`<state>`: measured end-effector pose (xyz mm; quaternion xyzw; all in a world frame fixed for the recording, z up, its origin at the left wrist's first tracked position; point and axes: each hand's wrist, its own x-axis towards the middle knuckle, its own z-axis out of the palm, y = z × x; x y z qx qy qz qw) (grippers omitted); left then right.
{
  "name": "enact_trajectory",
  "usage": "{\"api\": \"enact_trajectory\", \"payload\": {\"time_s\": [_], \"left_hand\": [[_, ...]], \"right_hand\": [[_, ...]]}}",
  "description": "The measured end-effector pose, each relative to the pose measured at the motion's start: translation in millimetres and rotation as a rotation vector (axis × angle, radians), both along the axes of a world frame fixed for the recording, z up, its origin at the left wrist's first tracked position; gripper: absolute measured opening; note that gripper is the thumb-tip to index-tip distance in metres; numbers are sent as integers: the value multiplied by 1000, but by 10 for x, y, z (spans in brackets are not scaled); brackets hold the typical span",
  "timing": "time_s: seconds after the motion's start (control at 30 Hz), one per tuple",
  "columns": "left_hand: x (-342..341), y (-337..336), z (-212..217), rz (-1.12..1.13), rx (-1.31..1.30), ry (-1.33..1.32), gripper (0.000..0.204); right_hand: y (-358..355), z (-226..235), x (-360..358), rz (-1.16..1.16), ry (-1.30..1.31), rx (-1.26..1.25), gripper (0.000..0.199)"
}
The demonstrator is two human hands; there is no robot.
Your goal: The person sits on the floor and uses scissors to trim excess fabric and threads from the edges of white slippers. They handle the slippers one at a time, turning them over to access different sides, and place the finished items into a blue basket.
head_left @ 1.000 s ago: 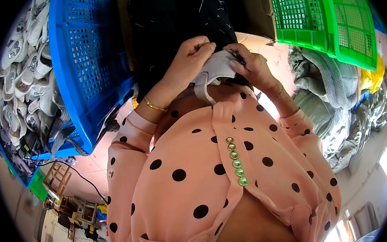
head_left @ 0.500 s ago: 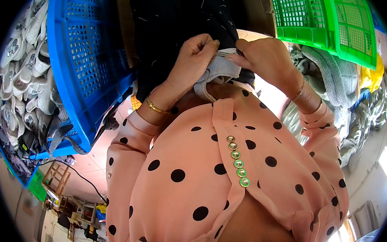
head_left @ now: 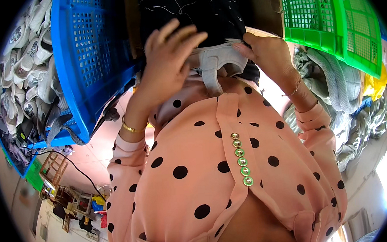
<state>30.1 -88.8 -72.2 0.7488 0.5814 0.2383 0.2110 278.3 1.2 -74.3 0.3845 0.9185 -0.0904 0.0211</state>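
A pale grey and white shoe upper lies across my lap, its strap-like end hanging toward my shirt. Just left of it my left hand is raised, fingers spread and slightly blurred, with nothing visible in them. My right hand is closed at the upper's right edge, thumb and curled fingers pinching there. A thin pale pointed sliver shows at those fingertips; whether it belongs to the upper or to a small tool, I cannot tell. Dark cloth covers my lap, with several loose white threads on it.
On the left stands a blue plastic basket, beside a heap of pale shoe uppers. A green basket is at the upper right, above grey mesh uppers and a yellow bag. A black cable crosses at lower left.
My left hand has let go of the upper, moved left and spread its fingers. More of the upper shows. My right hand stays at its edge, and more thread shows on the dark cloth.
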Motion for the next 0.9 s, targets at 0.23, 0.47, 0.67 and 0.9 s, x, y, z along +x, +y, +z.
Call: {"api": "enact_trajectory", "payload": {"time_s": [0.23,0.47,0.67,0.9], "left_hand": [[188,-153,-134,49,179,-105,28],[215,-291,-123,-9,359,-94,27],[187,-327,-127,-77,239,-213,30],[203,-338,87,44,5,-386,24]], "right_hand": [[39,-190,40,-75,215,52,41],[-286,399,1,-368,593,-927,44],[-743,188,-282,-567,697,-1072,27],[-818,95,-379,-727,855,-1239,21]]}}
